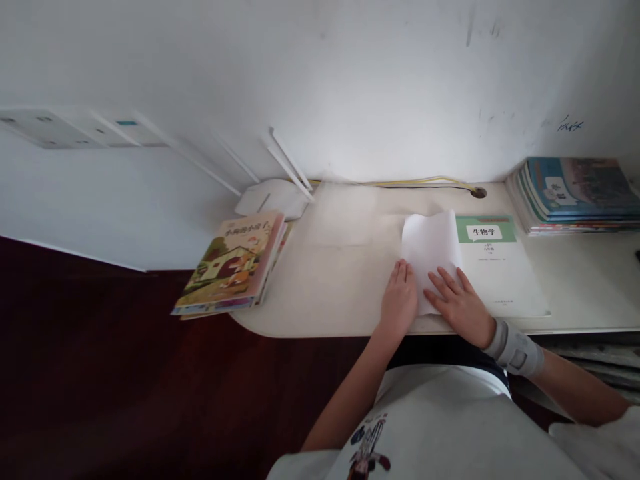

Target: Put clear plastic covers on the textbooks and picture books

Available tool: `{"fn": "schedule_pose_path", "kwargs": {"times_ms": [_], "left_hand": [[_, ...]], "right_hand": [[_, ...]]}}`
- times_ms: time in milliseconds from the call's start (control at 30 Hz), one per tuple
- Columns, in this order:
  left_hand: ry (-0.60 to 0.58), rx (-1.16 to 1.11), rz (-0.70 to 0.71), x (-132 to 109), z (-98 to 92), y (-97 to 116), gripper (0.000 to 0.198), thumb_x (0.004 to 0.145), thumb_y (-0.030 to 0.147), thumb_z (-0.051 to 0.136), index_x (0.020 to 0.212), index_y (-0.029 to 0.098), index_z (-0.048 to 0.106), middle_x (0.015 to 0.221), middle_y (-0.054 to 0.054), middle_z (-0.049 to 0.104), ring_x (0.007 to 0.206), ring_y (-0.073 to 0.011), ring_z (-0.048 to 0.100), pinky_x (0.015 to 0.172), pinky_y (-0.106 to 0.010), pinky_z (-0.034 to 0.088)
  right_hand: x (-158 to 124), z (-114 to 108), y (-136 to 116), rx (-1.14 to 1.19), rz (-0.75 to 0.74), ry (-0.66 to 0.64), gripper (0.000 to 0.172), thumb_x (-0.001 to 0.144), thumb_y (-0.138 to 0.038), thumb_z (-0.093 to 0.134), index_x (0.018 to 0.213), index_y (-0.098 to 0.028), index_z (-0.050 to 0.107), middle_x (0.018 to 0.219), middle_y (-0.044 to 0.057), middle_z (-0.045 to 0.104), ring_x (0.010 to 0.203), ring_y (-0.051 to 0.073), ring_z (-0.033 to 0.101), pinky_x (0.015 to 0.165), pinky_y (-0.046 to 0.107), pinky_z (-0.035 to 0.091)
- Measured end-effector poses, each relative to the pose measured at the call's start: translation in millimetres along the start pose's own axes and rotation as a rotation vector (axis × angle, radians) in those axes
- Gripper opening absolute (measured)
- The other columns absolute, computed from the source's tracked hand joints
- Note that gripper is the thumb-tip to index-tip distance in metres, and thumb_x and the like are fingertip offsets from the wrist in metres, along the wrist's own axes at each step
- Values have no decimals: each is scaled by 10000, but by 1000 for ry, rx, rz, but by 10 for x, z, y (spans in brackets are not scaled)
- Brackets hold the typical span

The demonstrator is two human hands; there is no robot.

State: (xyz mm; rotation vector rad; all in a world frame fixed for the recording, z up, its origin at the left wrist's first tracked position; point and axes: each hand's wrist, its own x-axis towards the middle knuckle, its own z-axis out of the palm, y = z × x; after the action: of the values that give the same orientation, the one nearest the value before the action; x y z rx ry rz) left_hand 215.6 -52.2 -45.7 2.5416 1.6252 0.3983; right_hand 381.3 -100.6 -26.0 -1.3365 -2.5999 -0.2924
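Observation:
An open textbook (505,280) lies near the desk's front edge, its right page showing a green band with Chinese characters at the top. The white cover or leaf (431,240) on its left side is blank and curls up a little at the top. My left hand (400,297) rests along the left edge of that white leaf, fingers stretched out and held together. My right hand (459,300) lies flat on the same leaf near the fold, its fingers spread. Around my right wrist is a grey band.
Several picture books (230,267) overhang the desk's left end. Behind them stands a white router (273,199) with antennas. A stack of textbooks (575,193) sits at the back right. A yellow cable (415,181) runs along the wall to a hole in the white desk (320,287).

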Motion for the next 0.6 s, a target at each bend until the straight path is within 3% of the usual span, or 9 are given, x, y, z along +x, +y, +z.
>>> {"fn": "schedule_pose_path", "kwargs": {"times_ms": [333,467,600], "left_hand": [[13,-24,24,10,13,61,475,830,44,308,1282,-61,410,1366,-295,400,1324,-287,335,1057,-437,369],[19,-33,37,19,14,56,477,829,41,302,1283,-60,409,1371,-289,399,1324,-283,333,1060,-424,367],[4,-28,27,5,-19,-13,469,848,64,286,1290,-37,407,1376,-278,401,1322,-273,343,1050,-428,373]], "right_hand": [[8,2,43,39,-130,29,293,905,-200,464,1172,-214,584,1341,90,513,1306,290,365,1058,574,267],[11,8,29,70,-91,25,302,904,-201,468,1182,-216,585,1336,113,513,1314,299,355,1058,588,249],[-20,-56,60,243,-163,-28,415,893,-405,482,1248,-199,543,1390,140,447,1345,306,300,1078,585,218]]}}
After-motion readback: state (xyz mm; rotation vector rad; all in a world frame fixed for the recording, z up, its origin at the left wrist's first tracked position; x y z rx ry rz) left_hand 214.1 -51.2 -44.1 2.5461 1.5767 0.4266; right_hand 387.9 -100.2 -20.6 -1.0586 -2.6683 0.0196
